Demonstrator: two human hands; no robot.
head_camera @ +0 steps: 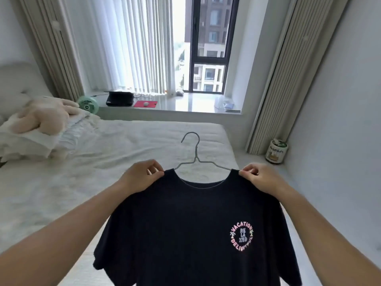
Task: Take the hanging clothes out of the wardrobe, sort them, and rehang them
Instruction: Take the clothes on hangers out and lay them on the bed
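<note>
A black T-shirt (pixel 185 223) with a round pink logo on its chest hangs in front of me on a thin grey wire hanger (pixel 194 153). The hanger's hook points up and its arms run inside the neck opening. My left hand (pixel 142 176) pinches the shirt's left shoulder beside the collar. On the other side of the collar, my right hand (pixel 259 178) pinches the right shoulder. Both hands hold the shirt up over the bed. No wardrobe is in view.
A white bed (pixel 92 166) fills the left and middle, with pillows and a beige plush toy (pixel 43 116) at its head. A window sill (pixel 185 104) behind holds a green fan, a laptop and a red pad. A small bin (pixel 276 150) stands on the floor at the right wall.
</note>
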